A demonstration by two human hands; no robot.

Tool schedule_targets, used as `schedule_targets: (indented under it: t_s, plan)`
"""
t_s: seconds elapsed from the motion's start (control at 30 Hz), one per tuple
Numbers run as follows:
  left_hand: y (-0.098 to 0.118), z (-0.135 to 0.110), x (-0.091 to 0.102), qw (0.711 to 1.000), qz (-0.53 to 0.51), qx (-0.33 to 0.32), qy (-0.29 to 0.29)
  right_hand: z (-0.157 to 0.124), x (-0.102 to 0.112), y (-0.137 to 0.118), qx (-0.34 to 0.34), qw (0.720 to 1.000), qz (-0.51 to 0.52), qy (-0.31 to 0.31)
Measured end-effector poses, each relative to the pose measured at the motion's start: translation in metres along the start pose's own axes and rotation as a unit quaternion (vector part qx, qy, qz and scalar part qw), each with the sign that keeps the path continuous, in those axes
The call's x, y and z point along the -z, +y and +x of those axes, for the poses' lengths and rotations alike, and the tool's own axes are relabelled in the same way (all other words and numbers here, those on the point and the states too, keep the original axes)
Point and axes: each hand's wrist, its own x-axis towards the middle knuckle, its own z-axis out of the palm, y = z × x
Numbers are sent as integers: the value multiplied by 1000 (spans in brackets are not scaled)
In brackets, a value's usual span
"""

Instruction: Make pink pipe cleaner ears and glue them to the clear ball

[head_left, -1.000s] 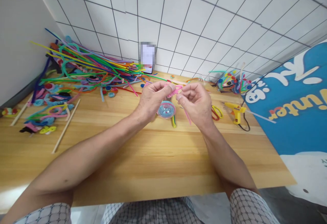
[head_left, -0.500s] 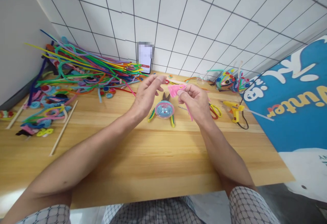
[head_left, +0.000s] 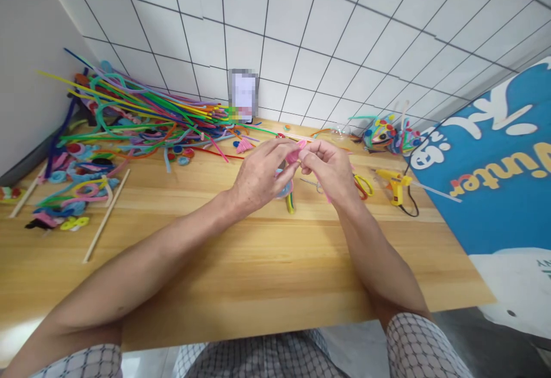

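Above the middle of the table, my right hand (head_left: 329,172) pinches a pink fuzzy piece (head_left: 295,154), which looks like pipe cleaner shaped into a small triangle. My left hand (head_left: 260,178) has its fingers closed on the left side of the same piece. Below them, a clear dome with a pink rim (head_left: 284,187) is mostly covered by my left hand. One green-and-yellow handle of the pliers (head_left: 290,203) sticks out under the dome. A similar pink triangle (head_left: 244,145) lies on the table beyond my left hand.
A heap of colourful pipe cleaners (head_left: 159,108) fills the back left. Wooden sticks (head_left: 106,215) lie at left. A phone (head_left: 244,95) leans on the wall. Scissors (head_left: 364,185) and a yellow glue gun (head_left: 395,185) lie at right, with decorated fish-like figures (head_left: 381,134) behind.
My left hand has moved right and down to the pink piece and closed on it. It now covers most of the dome and pliers. My right hand keeps its pinch.
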Motion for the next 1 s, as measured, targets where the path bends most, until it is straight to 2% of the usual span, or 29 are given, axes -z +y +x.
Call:
schedule_targets:
  t_s: [0.13, 0.23, 0.3, 0.4, 0.53, 0.6, 0.7, 0.83, 1.0]
  plan:
    - [3, 3, 5, 998, -31, 42, 21, -2, 0, -2, 0, 1000, 7, -26]
    - [7, 5, 6, 988, -96, 120, 31, -4, 0, -2, -2, 999, 26, -29]
    - [8, 7, 6, 968, -169, 182, 23, -5, 1, -2, -1, 999, 41, -33]
    - [7, 11, 5, 923, -279, 264, -1, -5, 5, -3, 17, 998, 39, -42]
    - [6, 14, 5, 873, -356, 333, -27, -1, 9, -2, 63, 998, -19, -4]
    - [6, 13, 5, 857, -378, 348, -26, 1, 10, 1, 66, 997, -47, 0]
    - [5, 11, 4, 848, -396, 350, -28, 3, 8, 4, 54, 997, -41, -30]
    - [4, 10, 4, 849, -404, 337, -33, 4, 6, 6, 53, 997, -17, -46]
    - [6, 14, 8, 856, -407, 318, -28, 5, 8, 5, 44, 999, -8, -17]
